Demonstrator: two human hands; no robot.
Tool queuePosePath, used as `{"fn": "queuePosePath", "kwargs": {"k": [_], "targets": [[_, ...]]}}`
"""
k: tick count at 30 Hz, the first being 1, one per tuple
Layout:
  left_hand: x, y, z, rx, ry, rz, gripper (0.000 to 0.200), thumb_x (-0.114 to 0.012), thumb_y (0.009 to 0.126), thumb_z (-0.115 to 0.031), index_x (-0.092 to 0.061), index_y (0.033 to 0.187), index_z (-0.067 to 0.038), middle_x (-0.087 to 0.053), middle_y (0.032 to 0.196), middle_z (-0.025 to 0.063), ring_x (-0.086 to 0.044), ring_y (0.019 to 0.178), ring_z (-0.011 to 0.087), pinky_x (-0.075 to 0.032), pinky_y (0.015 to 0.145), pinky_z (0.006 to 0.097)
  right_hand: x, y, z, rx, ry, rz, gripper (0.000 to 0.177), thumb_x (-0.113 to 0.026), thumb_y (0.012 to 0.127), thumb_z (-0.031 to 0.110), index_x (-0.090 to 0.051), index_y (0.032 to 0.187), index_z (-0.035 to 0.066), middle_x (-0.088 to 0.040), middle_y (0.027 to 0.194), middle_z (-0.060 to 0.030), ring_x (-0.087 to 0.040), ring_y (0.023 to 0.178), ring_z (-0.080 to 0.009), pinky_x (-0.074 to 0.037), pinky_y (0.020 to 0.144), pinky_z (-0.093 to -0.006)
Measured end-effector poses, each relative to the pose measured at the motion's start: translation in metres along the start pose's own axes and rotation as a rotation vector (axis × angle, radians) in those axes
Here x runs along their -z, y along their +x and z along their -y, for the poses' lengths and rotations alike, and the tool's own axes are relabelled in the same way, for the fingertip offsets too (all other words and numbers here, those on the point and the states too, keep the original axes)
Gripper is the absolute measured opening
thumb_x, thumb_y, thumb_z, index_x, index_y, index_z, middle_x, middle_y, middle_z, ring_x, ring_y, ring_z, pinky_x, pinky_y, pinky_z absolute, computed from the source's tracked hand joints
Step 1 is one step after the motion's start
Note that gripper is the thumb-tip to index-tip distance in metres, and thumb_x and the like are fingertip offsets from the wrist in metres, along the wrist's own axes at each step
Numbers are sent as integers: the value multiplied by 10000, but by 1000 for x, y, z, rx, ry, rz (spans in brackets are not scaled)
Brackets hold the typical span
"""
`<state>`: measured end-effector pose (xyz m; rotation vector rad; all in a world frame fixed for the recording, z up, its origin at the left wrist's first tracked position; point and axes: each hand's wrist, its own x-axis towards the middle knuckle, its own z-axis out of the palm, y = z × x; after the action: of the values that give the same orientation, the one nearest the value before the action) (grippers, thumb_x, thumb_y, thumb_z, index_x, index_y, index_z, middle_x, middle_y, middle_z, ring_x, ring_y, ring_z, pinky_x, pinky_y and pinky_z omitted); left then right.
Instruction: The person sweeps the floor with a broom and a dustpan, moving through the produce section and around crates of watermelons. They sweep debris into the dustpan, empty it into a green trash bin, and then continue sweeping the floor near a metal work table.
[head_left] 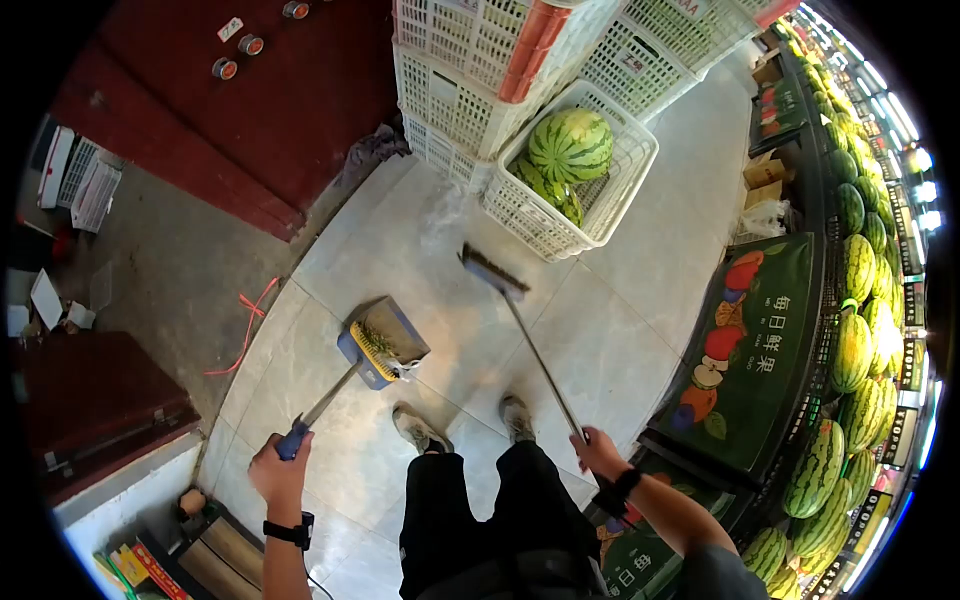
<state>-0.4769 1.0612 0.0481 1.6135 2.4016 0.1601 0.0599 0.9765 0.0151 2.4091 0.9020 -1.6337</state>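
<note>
My left hand [274,472] is closed around the blue grip of a long-handled dustpan [413,341]. The pan lies on the floor ahead of my left foot, with leafy green scraps and some whitish litter in it and a yellow comb strip along its back. In my right hand [602,454] is the metal stick of a broom [543,352]. Its dark bristle head rests on the tiles, right of the pan and just in front of a white plastic crate [540,225]. Inside that crate sit a large watermelon [570,146] and other green-striped fruit.
Stacked white crates [455,110] stand behind the single one. Along the right runs a display rack [745,350] with rows of watermelons. At left are a dark red door [250,110] opening onto a storage area and a red ribbon [246,325] on the floor.
</note>
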Motion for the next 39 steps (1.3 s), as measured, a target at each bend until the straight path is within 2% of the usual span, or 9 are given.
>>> {"fn": "queuePosePath", "kwargs": {"k": [7,10,15,20,23,26,31,35,39], "targets": [[3,25,4,-23,12,35,506,-773,715,-513,-547,599,-75,-556,529,126,-563,500,347,-427,474,412,-76,130,111,-32,30,-176,362,-514,941,304,-547,925,-56,-615,673,-162,-617,498,-267,-517,461,-387],[3,24,7,-37,20,76,509,-767,726,-509,-539,595,-73,-547,524,128,-554,492,346,-420,466,409,-134,154,56,343,-746,-85,359,-470,938,280,-531,942,-74,-641,762,-254,-655,584,-342,-537,548,-445],[5,29,5,-57,7,85,503,-764,732,-503,-543,604,-70,-546,529,135,-549,490,351,-416,464,409,-147,14,60,-176,-228,-2,356,-441,952,304,-478,969,-50,-640,744,-266,-645,564,-370,-523,536,-458],[8,31,-2,-51,-5,82,491,-767,733,-489,-544,609,-69,-553,538,136,-555,501,355,-418,470,414,-115,-44,29,-176,-214,108,413,-513,935,358,-501,933,-55,-647,772,-266,-645,601,-401,-512,583,-477],[7,30,-4,-49,-11,78,488,-767,736,-485,-545,611,-69,-554,541,139,-559,508,358,-419,473,417,-115,-31,8,33,-293,5,385,-506,942,352,-504,895,-31,-627,660,-226,-640,532,-331,-493,505,-450],[4,28,-2,-65,5,48,490,-765,739,-485,-543,611,-68,-555,543,140,-563,514,361,-420,478,418,-107,-11,51,-61,-214,47,363,-530,927,363,-522,967,2,-631,760,-269,-622,766,-465,-481,682,-522],[2,28,-5,-66,29,32,500,-764,742,-485,-532,608,-63,-555,545,140,-561,513,363,-420,481,421,-81,45,56,165,-316,-55,343,-528,929,344,-520,1005,10,-637,854,-287,-581,864,-503,-455,747,-566],[0,26,-6,-66,31,20,504,-764,742,-485,-526,603,-63,-550,541,136,-551,503,361,-417,476,419,-41,29,67,200,-311,-90,338,-531,931,337,-518,1011,9,-635,837,-277,-586,856,-492,-463,749,-545],[0,27,-8,-75,63,2,506,-765,741,-484,-524,597,-64,-541,533,132,-543,493,356,-412,467,417,-21,16,92,34,-190,-12,338,-545,941,333,-529,992,-2,-601,665,-192,-621,540,-323,-485,491,-427]]}}
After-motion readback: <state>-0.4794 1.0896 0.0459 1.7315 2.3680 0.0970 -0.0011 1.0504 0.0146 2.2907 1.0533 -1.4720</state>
